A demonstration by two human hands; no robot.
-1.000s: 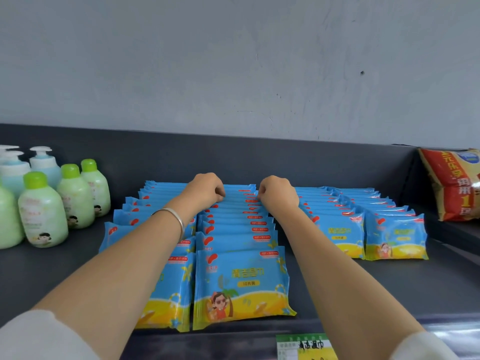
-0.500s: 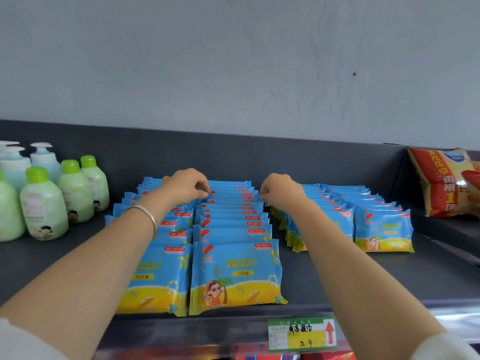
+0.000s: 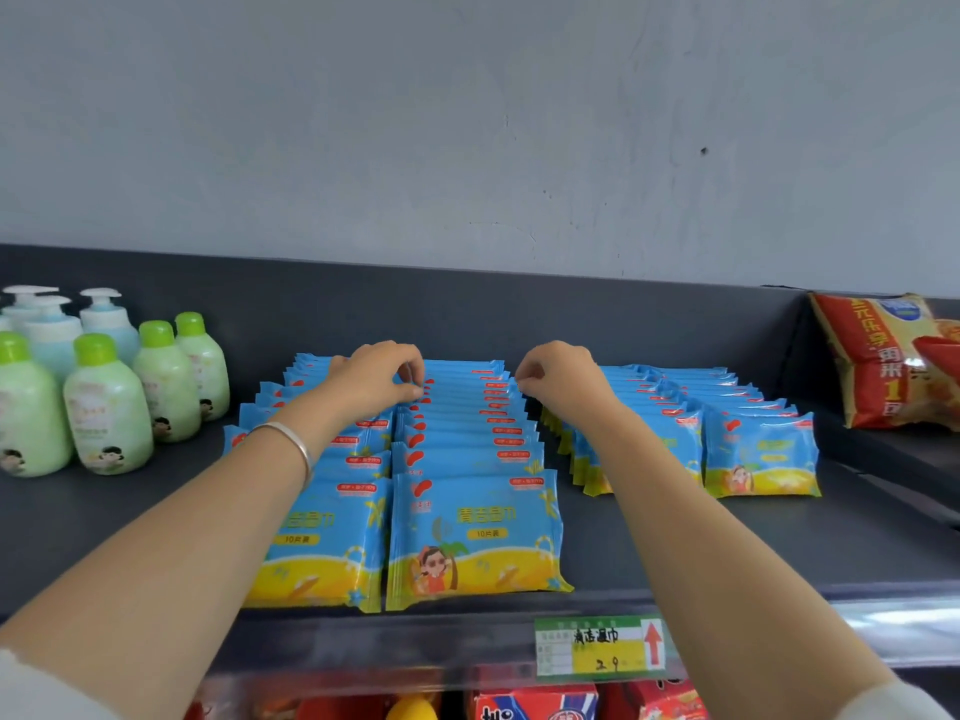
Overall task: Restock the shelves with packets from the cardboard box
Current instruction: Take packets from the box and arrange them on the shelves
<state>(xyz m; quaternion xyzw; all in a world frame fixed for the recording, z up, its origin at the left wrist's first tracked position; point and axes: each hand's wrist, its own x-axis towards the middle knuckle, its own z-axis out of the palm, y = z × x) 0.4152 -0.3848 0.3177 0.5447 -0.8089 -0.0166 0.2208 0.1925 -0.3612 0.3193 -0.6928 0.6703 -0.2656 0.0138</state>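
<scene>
Grey wall (image 3: 467,122) backs a dark shelf (image 3: 779,537) carrying rows of blue-and-yellow packets (image 3: 475,532), front faces marked "10片装". Left hand (image 3: 376,379) and right hand (image 3: 563,379) reach over the middle row; each pinches a packet edge near the row's far end. Beyond the left hand stand green bottles (image 3: 106,402). Below the right forearm, a price tag (image 3: 600,648) reads "2.9" beside a red arrow. A red snack bag (image 3: 883,356) leans beyond the right hand.

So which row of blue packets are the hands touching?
The second row from the left. The left hand pinches its left edge and the right hand its right edge, near the back. The other three rows go untouched.
</scene>
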